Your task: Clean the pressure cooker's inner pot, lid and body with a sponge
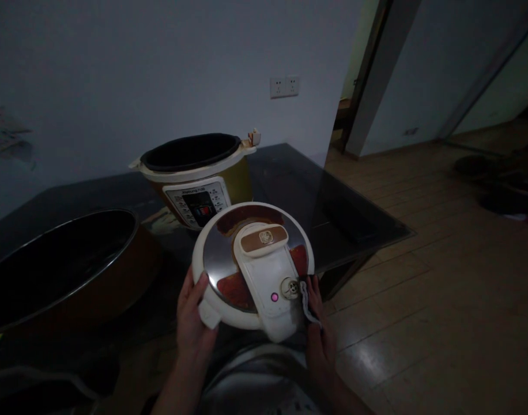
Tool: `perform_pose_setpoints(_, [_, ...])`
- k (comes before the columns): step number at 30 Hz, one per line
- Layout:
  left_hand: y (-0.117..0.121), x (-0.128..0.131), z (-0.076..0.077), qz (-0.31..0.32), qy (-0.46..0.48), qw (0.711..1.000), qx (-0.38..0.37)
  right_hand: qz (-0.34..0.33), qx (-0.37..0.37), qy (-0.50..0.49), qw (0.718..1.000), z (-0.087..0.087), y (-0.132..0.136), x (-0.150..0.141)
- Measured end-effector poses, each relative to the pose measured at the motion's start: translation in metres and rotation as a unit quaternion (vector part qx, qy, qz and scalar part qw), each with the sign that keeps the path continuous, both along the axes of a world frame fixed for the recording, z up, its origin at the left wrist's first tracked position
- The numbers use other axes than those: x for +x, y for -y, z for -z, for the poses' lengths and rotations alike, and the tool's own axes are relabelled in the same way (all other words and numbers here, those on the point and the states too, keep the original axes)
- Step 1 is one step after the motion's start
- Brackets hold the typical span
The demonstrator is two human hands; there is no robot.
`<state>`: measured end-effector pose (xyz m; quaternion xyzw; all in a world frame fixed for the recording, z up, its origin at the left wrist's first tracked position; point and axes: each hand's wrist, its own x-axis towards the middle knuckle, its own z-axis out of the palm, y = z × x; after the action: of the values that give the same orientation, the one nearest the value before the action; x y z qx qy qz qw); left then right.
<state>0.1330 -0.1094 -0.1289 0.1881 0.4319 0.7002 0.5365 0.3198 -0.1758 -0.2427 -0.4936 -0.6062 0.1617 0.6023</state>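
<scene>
A round pressure cooker lid, white and silver with reddish-brown patches, is held tilted with its top towards me. My left hand grips its left rim, thumb on the upper side. At the right rim, my right hand has a dark cloth with a pale edge between it and the lid. A brown-topped handle, a pink button and a round valve sit on the lid. Behind it stands the lidless electric pressure cooker, with a dark inside and a control panel.
A large brown pan with a shiny rim stands at the left on the dark table. The table's corner juts out at the right, above a tiled floor. Wall sockets are behind. Below the lid, a rounded pale object is partly visible.
</scene>
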Motion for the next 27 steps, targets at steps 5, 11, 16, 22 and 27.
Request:
perform_pose_setpoints(5, [-0.002, 0.011, -0.004, 0.007, 0.011, 1.000, -0.019, 0.017, 0.058, 0.087, 0.994, -0.004, 0.008, 0.003])
perform_pose_setpoints(11, [-0.001, 0.014, -0.002, 0.008, 0.045, 0.997, -0.057, -0.027, 0.148, 0.233, 0.961, -0.014, 0.014, 0.008])
perform_pose_setpoints(16, [0.002, 0.015, -0.003, 0.019, 0.044, 0.997, -0.052, -0.039, 0.182, 0.304, 0.934, -0.027, 0.015, 0.006])
perform_pose_setpoints(22, [0.002, 0.018, -0.002, 0.039, 0.034, 0.998, -0.027, -0.083, 0.228, 0.409, 0.880, -0.067, 0.003, -0.008])
perform_pose_setpoints(27, [0.001, 0.019, -0.001, 0.028, 0.031, 0.998, -0.036, -0.159, 0.208, 0.464, 0.846, -0.098, -0.012, -0.008])
